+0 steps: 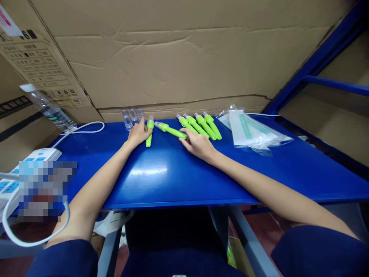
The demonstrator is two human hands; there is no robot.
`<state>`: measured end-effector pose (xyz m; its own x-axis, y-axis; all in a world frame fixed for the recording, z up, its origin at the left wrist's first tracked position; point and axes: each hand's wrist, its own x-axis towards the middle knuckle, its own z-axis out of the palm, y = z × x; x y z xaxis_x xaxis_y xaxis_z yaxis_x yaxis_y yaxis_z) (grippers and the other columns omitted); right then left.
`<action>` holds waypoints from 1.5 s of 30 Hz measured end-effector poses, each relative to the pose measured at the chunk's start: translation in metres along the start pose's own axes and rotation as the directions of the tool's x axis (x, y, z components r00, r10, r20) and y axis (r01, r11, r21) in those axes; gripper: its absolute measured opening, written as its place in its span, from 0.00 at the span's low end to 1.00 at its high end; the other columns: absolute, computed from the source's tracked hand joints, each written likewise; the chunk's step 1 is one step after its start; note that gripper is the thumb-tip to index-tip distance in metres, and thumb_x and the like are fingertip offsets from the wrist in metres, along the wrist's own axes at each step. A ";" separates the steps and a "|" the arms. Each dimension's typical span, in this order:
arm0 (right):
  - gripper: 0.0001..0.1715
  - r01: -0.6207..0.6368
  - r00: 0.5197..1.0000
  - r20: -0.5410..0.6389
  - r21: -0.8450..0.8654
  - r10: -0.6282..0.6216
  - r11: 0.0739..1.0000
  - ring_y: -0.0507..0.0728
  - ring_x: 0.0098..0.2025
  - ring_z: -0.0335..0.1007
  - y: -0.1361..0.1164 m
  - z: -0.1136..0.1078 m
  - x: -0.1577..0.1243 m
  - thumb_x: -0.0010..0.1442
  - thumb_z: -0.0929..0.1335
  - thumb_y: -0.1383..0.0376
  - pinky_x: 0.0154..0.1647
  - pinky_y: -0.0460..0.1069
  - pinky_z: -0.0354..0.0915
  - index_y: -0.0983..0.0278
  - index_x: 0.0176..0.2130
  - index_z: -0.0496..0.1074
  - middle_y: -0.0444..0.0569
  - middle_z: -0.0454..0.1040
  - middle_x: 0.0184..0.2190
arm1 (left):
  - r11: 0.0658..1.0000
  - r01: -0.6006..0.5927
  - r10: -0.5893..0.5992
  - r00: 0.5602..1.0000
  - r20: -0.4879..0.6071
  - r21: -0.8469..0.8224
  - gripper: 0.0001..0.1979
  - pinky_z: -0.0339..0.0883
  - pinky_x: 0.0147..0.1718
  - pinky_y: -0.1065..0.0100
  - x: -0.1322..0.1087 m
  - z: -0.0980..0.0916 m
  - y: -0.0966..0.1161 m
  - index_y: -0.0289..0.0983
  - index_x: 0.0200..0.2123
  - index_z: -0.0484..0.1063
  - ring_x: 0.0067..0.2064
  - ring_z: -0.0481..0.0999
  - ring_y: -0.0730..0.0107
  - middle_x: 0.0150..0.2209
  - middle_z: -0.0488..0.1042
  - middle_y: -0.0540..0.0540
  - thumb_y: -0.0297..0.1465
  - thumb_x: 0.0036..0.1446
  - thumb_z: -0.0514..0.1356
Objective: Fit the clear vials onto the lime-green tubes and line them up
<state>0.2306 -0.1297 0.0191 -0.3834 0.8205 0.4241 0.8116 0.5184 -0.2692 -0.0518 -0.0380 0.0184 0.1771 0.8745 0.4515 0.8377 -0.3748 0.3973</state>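
Note:
My left hand [138, 133] is at the back of the blue table with its fingers apart. Its thumb rests against a lime-green pen-shaped tube with a clear tip [149, 138], and its index finger points toward several small clear plastic caps [133, 115]. Between thumb and fingers, my right hand [198, 144] grips the near end of another green tube [174, 132]. That tube lies slanted, its clear tip toward the left hand. Just behind and right of my right hand, several more green tubes with clear tips [208, 127] lie in a slanted row.
Clear plastic bags with white and teal inserts [248, 129] lie at the right on the blue table [184, 177]. A water bottle [53, 111], white cables and a power strip [46, 154] stand at the left, beside a blurred-out patch. Cardboard [184, 65] walls the back.

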 end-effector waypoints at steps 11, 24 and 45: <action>0.23 0.431 0.887 0.141 0.089 -0.439 0.898 0.59 0.43 0.75 -0.012 0.019 -0.005 0.74 0.58 0.61 0.43 0.53 0.73 0.65 0.62 0.67 0.56 0.73 0.45 | 0.987 -0.126 0.125 0.992 -0.018 -0.103 0.14 0.72 0.39 0.62 0.005 0.002 -0.008 0.35 0.46 0.72 0.31 0.76 0.65 0.38 0.75 0.43 0.33 0.57 0.59; 0.34 0.366 0.892 0.302 -0.043 -0.337 0.930 0.63 0.45 0.76 -0.029 0.024 0.018 0.74 0.57 0.54 0.44 0.57 0.74 0.70 0.70 0.55 0.63 0.67 0.58 | 0.971 -0.188 0.187 0.982 -0.026 -0.148 0.13 0.72 0.41 0.65 0.004 0.007 -0.009 0.35 0.45 0.77 0.33 0.73 0.68 0.37 0.74 0.44 0.33 0.59 0.61; 0.22 -0.098 0.995 -0.059 -0.305 0.084 0.947 0.74 0.53 0.69 0.033 0.017 0.036 0.69 0.57 0.64 0.50 0.66 0.67 0.74 0.54 0.70 0.71 0.72 0.51 | 0.992 0.121 -0.090 0.834 -0.544 0.022 0.24 0.62 0.60 0.41 0.004 -0.025 -0.037 0.39 0.55 0.66 0.63 0.66 0.42 0.57 0.67 0.33 0.32 0.54 0.63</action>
<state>0.2356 -0.0788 0.0106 -0.2872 0.8456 0.4500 0.9408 0.3372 -0.0331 -0.0948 -0.0285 0.0256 -0.2087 0.5955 0.7758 0.8640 -0.2594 0.4315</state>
